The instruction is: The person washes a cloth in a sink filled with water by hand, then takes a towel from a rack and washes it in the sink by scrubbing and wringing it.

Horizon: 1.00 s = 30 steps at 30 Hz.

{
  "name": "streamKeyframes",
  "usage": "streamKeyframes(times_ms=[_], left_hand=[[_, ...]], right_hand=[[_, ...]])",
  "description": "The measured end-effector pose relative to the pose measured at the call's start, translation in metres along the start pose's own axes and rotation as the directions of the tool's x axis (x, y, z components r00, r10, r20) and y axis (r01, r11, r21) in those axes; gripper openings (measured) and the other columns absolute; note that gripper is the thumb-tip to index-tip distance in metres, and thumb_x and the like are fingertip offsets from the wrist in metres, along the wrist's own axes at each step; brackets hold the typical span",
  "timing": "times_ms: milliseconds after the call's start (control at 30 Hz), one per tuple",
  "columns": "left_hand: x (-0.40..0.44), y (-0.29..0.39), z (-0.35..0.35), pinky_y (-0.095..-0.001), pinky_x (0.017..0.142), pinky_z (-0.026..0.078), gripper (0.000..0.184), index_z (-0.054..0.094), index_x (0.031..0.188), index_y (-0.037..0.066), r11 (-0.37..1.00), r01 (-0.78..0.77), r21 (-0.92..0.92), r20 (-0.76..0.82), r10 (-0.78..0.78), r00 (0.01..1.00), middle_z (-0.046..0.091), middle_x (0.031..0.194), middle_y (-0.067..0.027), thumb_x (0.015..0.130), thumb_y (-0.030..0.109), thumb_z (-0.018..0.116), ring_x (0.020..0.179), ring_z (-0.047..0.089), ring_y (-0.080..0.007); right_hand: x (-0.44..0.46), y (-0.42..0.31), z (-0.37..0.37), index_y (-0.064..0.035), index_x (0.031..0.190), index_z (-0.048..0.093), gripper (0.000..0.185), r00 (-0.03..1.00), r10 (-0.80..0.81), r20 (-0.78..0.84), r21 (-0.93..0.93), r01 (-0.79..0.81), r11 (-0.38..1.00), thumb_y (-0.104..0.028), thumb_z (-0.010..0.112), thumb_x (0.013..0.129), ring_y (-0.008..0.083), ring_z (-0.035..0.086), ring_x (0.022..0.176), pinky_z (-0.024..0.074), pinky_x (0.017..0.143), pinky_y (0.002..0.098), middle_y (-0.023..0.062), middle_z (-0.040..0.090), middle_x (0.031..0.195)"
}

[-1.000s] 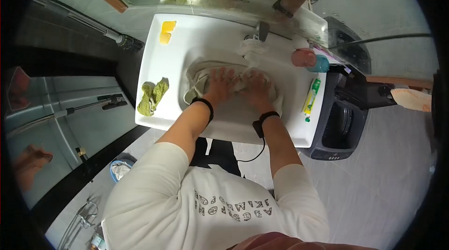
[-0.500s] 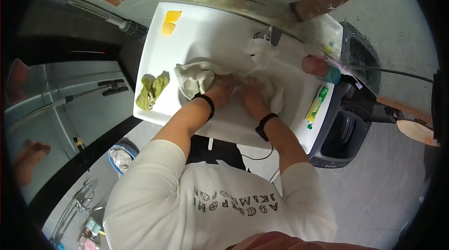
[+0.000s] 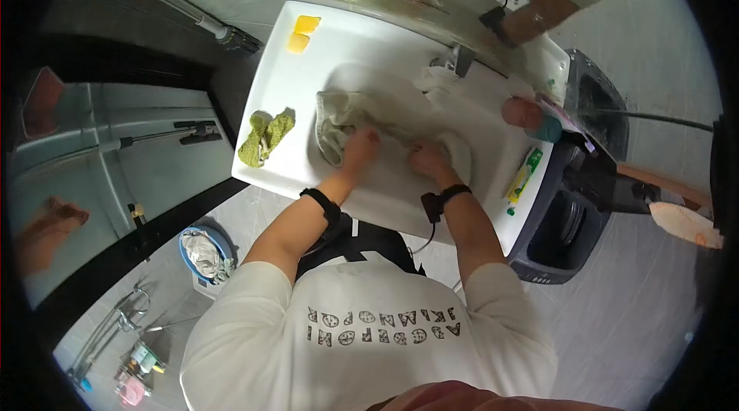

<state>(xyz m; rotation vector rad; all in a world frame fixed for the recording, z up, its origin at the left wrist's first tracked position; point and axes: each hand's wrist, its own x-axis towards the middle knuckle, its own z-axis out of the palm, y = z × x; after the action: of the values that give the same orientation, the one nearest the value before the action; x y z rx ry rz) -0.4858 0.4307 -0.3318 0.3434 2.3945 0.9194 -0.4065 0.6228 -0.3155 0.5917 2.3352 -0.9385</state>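
Observation:
A wet whitish cloth (image 3: 339, 122) lies in the basin of the white sink (image 3: 269, 88), bunched at the left and stretching across to the right. My left hand (image 3: 360, 147) is closed on its left part. Some way to the right, my right hand (image 3: 428, 158) grips the cloth near its other end, with the fingers curled. Parts of both hands' fingers are hidden by blur and cloth. The faucet (image 3: 462, 61) stands behind the basin, with a pale crumpled cloth (image 3: 439, 84) below its spout.
A green cloth (image 3: 265, 136) and two yellow pieces (image 3: 304, 32) lie on the sink's left ledge. On the right ledge are a toothpaste tube (image 3: 524, 180) and a teal-and-pink cup (image 3: 539, 122). A dark machine (image 3: 562, 226) stands at right, a blue bucket (image 3: 208, 253) at lower left.
Both hands have drawn slightly toward my body and farther apart. The cloth between them now stretches across the basin. The view has shifted a little.

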Motion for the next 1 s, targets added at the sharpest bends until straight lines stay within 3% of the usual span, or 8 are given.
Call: streamKeyframes(times_ms=[100,167,400,467,533,633,867,1000], left_hand=[[-0.030,0.018,0.013,-0.0382,0.075,0.046,0.023,0.058,0.100,0.005,0.932,0.133,-0.336,-0.054,-0.160,0.986,0.061,0.097,-0.0145,0.078,0.008,0.054,0.089,0.059,-0.0288],[-0.030,0.014,0.037,-0.0373,0.077,0.044,0.028,0.055,0.109,0.005,0.763,0.304,-0.570,0.007,-0.366,0.931,0.059,0.104,-0.0131,0.081,0.008,0.052,0.092,0.057,-0.0278],[-0.011,0.023,0.046,-0.0366,0.085,0.040,0.034,0.048,0.116,0.004,0.057,0.436,-0.898,0.400,-0.309,0.863,0.053,0.112,-0.0132,0.083,0.011,0.051,0.101,0.051,-0.0276],[-0.005,0.011,0.038,-0.0364,0.087,0.039,0.036,0.046,0.118,0.003,0.062,0.417,-0.907,0.389,-0.259,0.884,0.051,0.114,-0.0132,0.083,0.011,0.051,0.104,0.049,-0.0276],[-0.002,-0.004,0.032,-0.0362,0.089,0.038,0.038,0.044,0.120,0.003,0.148,0.389,-0.909,0.356,-0.208,0.911,0.050,0.117,-0.0133,0.084,0.012,0.050,0.106,0.048,-0.0275],[-0.007,-0.023,0.018,-0.0358,0.092,0.036,0.041,0.041,0.123,0.002,0.310,0.314,-0.898,0.297,-0.102,0.950,0.047,0.120,-0.0133,0.084,0.013,0.050,0.110,0.045,-0.0275],[-0.026,-0.049,0.008,-0.0351,0.099,0.032,0.048,0.034,0.130,0.001,0.691,-0.047,-0.721,0.169,0.241,0.956,0.042,0.129,-0.0134,0.086,0.015,0.048,0.119,0.039,-0.0273],[-0.025,-0.069,0.010,-0.0347,0.104,0.029,0.052,0.030,0.134,0.000,0.844,-0.486,-0.228,-0.009,0.497,0.868,0.039,0.133,-0.0135,0.087,0.016,0.047,0.124,0.035,-0.0272]], right_hand=[[-0.015,-0.037,-0.027,-0.0027,0.100,0.062,0.024,0.990,0.083,0.113,0.391,-0.121,0.912,-0.013,0.058,0.079,0.0223,0.058,0.080,0.0454,0.077,0.0319,0.0113,0.062,0.086],[-0.048,-0.079,-0.046,-0.0026,0.094,0.062,0.019,0.989,-0.124,-0.079,0.577,0.147,0.804,-0.015,0.061,0.079,0.0154,0.057,0.074,0.0448,0.071,0.0288,0.0063,0.063,0.080],[-0.071,-0.147,-0.049,-0.0054,0.093,0.062,0.018,0.819,-0.500,0.283,0.389,0.378,0.840,-0.017,0.059,0.080,0.0194,0.059,0.072,0.0469,0.068,0.0321,0.0079,0.064,0.080],[-0.043,-0.162,-0.055,-0.0078,0.094,0.061,0.016,0.810,-0.564,0.160,-0.108,0.582,0.806,-0.017,0.056,0.081,0.0283,0.061,0.075,0.0475,0.069,0.0375,0.0124,0.064,0.083],[-0.008,-0.212,-0.071,-0.0060,0.090,0.060,0.017,0.881,-0.468,0.066,-0.156,0.473,0.867,-0.017,0.052,0.081,0.0329,0.059,0.084,0.0460,0.074,0.0418,0.0165,0.062,0.088],[0.072,-0.265,-0.061,-0.0083,0.094,0.058,0.017,0.653,-0.706,-0.275,-0.193,0.682,0.706,-0.016,0.051,0.081,0.0312,0.059,0.085,0.0463,0.075,0.0410,0.0140,0.061,0.090],[0.179,-0.324,-0.028,-0.0159,0.103,0.060,0.024,0.700,-0.660,-0.274,-0.655,0.367,0.661,-0.017,0.045,0.084,0.0262,0.048,0.108,0.0409,0.090,0.0386,0.0077,0.053,0.111],[0.172,-0.317,-0.025,-0.0162,0.105,0.059,0.025,0.761,-0.557,-0.332,-0.559,0.317,0.766,-0.017,0.051,0.081,0.0273,0.044,0.109,0.0404,0.090,0.0379,0.0123,0.047,0.114]])
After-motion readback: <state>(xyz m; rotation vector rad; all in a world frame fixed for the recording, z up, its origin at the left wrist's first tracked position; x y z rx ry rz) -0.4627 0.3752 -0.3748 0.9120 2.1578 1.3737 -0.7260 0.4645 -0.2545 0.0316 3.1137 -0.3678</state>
